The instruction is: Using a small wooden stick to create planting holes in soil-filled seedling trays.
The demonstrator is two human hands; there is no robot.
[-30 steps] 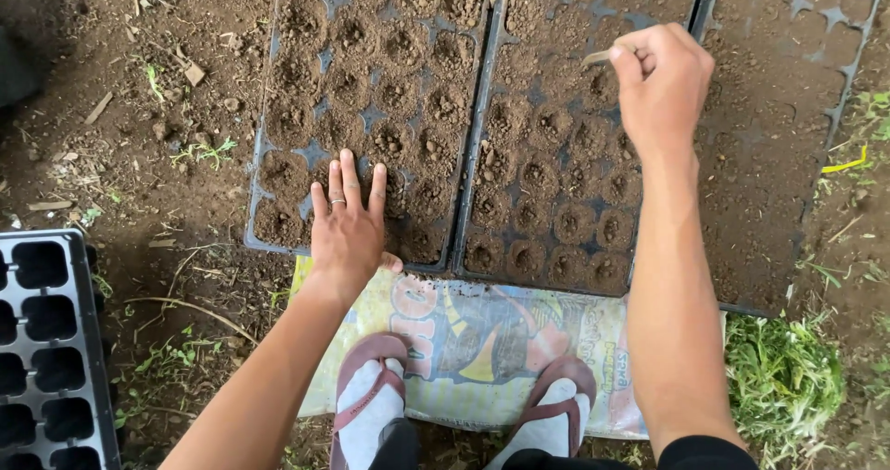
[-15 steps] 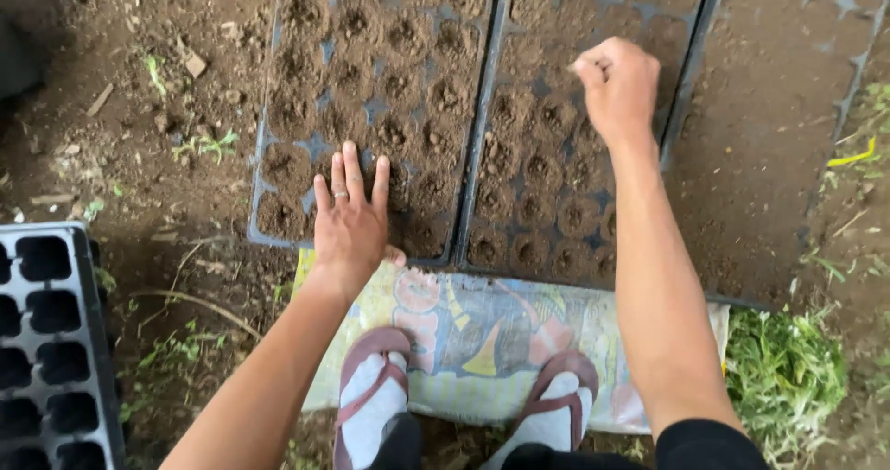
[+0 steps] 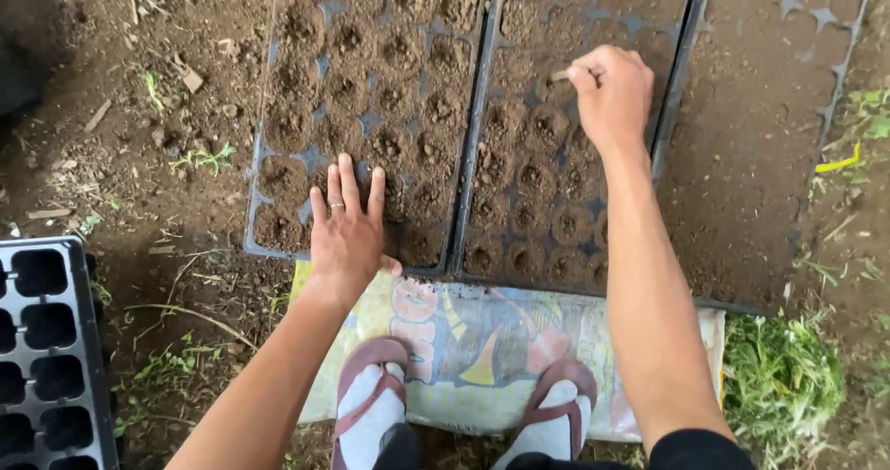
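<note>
Upper centre: our right hand (image 3: 612, 95) is closed around a small stick (image 3: 559, 76), its tip pointing left over the middle seed tray (image 3: 556, 155). Our left hand (image 3: 348, 224) lies open, flat on the left seed tray (image 3: 371, 90), lower left.

soft, even daylight, overcast feel; no glare. faint diffuse shadow left of left hand (image 3: 348, 229) on soil. darker shade far left of it, toward top corner. right hand (image 3: 612, 90) slightly motion-soft; soil cells around it fairly sharp. mild wide-angle bend at frame edges, well away from both hands.
</note>
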